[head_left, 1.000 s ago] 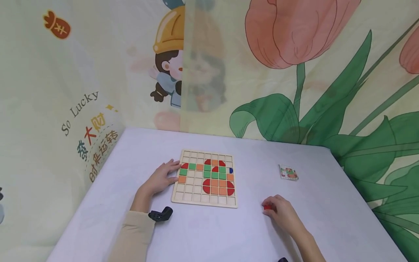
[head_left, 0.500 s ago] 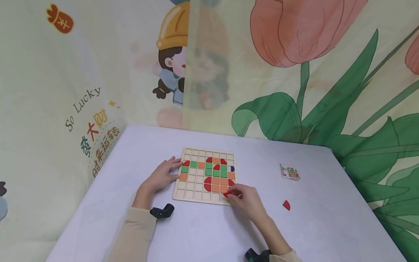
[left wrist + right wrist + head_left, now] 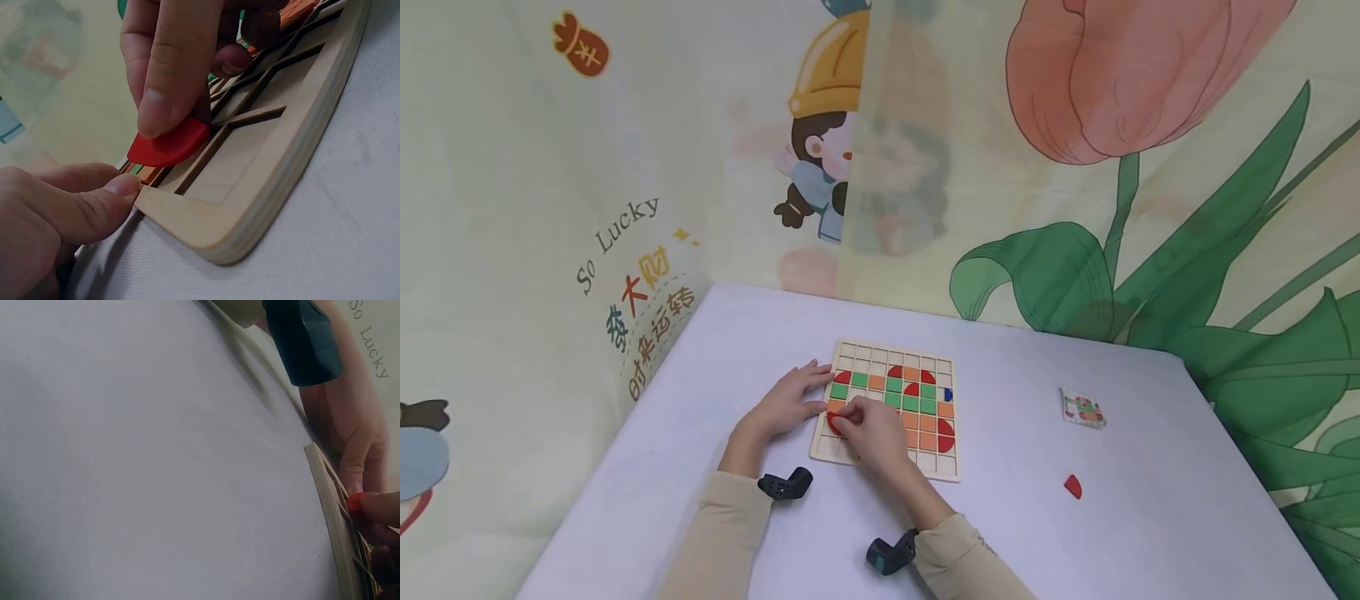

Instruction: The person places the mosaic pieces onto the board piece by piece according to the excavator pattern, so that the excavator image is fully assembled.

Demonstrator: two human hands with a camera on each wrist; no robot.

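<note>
Red quarter-round piece [image 3: 167, 145] is pinched by the right hand [image 3: 871, 431] and tilted over an empty cell at the wooden grid board's [image 3: 946, 468] left edge, steadied there by the left hand's [image 3: 784, 406] flat fingers

Right hand [image 3: 872, 432] pinching red piece [image 3: 833, 422] over board [image 3: 947, 469]

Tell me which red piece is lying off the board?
The small red piece alone on the table, right of the board. The other red pieces sit in the grid or in the right hand.
</note>
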